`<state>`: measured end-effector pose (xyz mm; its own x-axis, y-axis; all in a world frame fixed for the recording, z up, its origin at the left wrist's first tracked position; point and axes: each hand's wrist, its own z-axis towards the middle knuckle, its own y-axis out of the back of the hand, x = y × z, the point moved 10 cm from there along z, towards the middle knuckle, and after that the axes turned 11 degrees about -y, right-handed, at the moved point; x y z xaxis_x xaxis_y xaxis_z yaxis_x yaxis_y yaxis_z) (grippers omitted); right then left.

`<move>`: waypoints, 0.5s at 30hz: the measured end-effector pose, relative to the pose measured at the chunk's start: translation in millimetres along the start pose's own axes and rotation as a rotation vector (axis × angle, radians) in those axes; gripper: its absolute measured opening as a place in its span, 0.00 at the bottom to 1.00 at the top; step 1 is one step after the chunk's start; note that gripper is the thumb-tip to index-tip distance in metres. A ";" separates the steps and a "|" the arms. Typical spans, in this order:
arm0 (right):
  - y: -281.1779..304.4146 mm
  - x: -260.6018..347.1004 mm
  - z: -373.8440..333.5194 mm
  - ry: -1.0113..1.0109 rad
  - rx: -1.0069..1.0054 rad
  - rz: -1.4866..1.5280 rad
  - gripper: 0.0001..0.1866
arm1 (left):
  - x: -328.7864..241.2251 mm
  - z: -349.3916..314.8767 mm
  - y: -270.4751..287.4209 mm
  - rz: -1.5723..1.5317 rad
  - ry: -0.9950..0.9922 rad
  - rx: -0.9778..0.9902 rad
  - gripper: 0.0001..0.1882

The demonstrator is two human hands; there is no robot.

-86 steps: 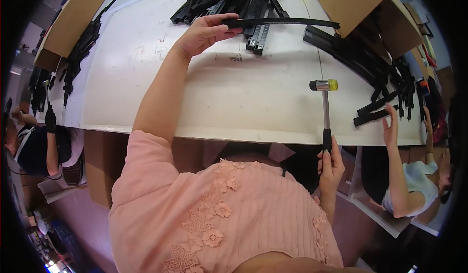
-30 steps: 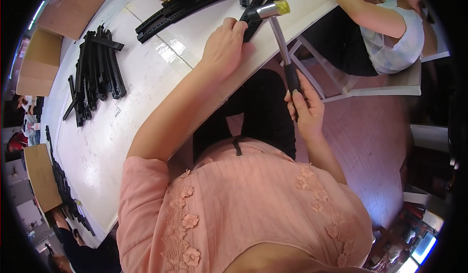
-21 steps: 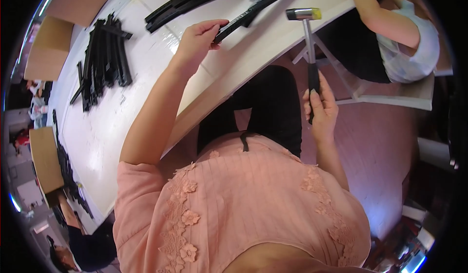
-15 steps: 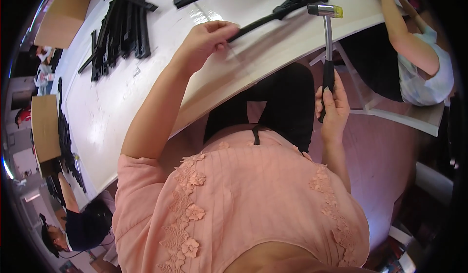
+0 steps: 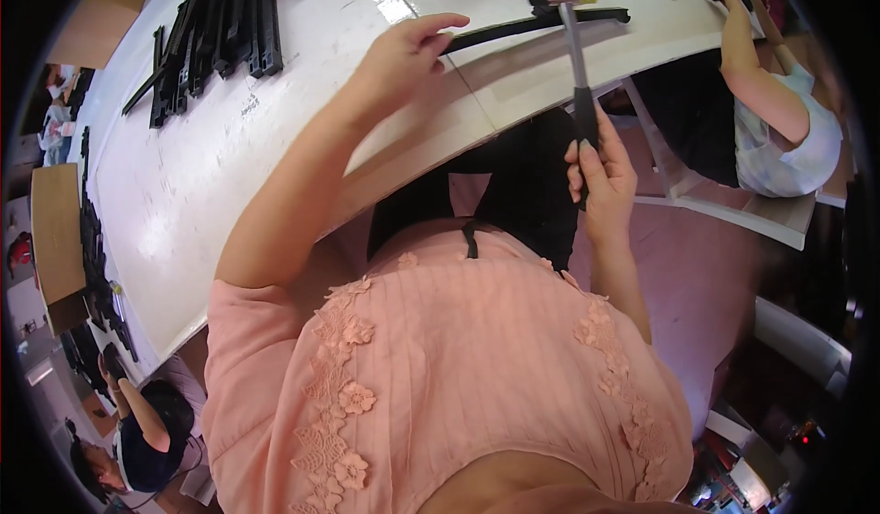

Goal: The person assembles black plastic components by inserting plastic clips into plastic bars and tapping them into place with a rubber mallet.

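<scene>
- Right hand (image 5: 600, 170), centre-right of frame: fist clenched round black grip of a mallet (image 5: 570, 37); shaft points up, metal head w/ yellow cap at top centre, just over a long black strip (image 5: 536, 25).
- Left hand (image 5: 399, 55), upper centre: fingers pinching near end of that strip, which lies flat on white table (image 5: 211, 175).
- Stack of black strips (image 5: 220, 28) upper left.
- Another person's arm (image 5: 756, 74) upper right.
</scene>
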<state>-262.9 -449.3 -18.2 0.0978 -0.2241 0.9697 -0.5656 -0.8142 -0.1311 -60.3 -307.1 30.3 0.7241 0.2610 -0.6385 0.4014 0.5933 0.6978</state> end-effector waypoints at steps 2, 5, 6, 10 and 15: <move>2.1 5.0 -3.4 0.012 -0.010 -0.015 0.23 | 17.6 -26.3 -10.9 -0.756 0.418 0.148 0.15; -3.4 15.3 -5.1 0.080 0.005 -0.058 0.24 | 37.5 -58.1 7.2 -1.012 0.504 0.124 0.16; -9.4 18.4 -6.0 0.080 0.029 -0.068 0.24 | 39.7 -66.8 16.9 -1.060 0.505 0.107 0.16; -37.0 18.8 -4.7 0.085 0.148 -0.097 0.23 | 55.3 -95.8 59.0 -0.498 0.440 0.038 0.20; -66.3 11.5 -5.2 0.030 0.219 -0.171 0.23 | 75.6 -129.6 85.7 -0.343 0.385 -0.195 0.15</move>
<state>-228.6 -395.1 2.7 0.1506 -0.0605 0.9867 -0.3524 -0.9358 -0.0036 -43.8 -137.8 -0.2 0.2979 0.2656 -0.9169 0.4406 0.8138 0.3789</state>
